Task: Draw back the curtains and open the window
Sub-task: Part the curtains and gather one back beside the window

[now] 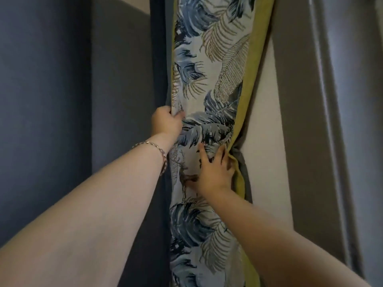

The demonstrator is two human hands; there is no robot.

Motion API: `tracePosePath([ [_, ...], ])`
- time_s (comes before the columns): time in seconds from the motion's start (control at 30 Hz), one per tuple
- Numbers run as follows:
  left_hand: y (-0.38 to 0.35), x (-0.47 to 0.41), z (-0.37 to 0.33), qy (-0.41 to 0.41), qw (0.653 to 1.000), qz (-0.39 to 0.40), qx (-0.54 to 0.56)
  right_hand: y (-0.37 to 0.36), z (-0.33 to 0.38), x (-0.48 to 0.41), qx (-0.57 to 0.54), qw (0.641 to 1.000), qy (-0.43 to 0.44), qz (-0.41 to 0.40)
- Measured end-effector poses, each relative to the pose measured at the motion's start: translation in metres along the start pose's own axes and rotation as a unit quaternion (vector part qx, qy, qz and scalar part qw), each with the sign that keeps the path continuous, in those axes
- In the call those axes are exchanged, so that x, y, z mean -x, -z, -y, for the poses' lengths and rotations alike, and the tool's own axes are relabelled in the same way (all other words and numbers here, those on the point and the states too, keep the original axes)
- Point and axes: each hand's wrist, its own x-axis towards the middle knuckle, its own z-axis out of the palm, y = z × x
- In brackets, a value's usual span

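A gathered curtain with blue and tan leaf print and a yellow-green border hangs in a narrow bunch down the middle of the view. My left hand grips its left edge, fingers curled into the fabric; a chain bracelet sits on that wrist. My right hand lies lower on the bunch, fingers spread and wrapped around its right side by the yellow border, where a dark tie-back band pinches the curtain against the wall. The window frame shows at the far right.
A dark blue-grey wall fills the left side. A pale wall strip runs between the curtain and the grey window frame. Both my forearms reach up from the bottom of the view.
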Motion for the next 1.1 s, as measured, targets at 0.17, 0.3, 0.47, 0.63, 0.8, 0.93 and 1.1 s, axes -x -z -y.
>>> tracePosePath([
  [0.17,-0.022,-0.059,0.057,-0.041,0.991,0.025,-0.128,-0.054,0.014,-0.075,-0.003,1.000,0.020,0.010],
  [0.3,-0.036,-0.099,0.109,-0.047,0.946,0.023,-0.319,-0.097,0.025,-0.123,-0.002,0.998,0.045,0.036],
  [0.47,-0.055,-0.146,0.179,-0.063,0.910,0.009,-0.409,-0.149,0.037,-0.178,-0.015,0.996,0.063,0.068],
  [0.63,-0.061,-0.161,0.223,-0.111,0.868,0.010,-0.483,-0.183,0.040,-0.207,-0.024,0.992,0.080,0.090],
  [0.8,-0.054,-0.149,0.240,-0.137,0.832,0.005,-0.538,-0.201,0.036,-0.206,-0.045,0.987,0.108,0.109],
  [0.93,-0.047,-0.131,0.236,-0.128,0.835,0.006,-0.535,-0.206,0.034,-0.195,-0.043,0.982,0.114,0.147],
  [1.1,-0.044,-0.112,0.212,-0.082,0.866,0.021,-0.493,-0.184,0.030,-0.183,-0.013,0.976,0.106,0.191],
])
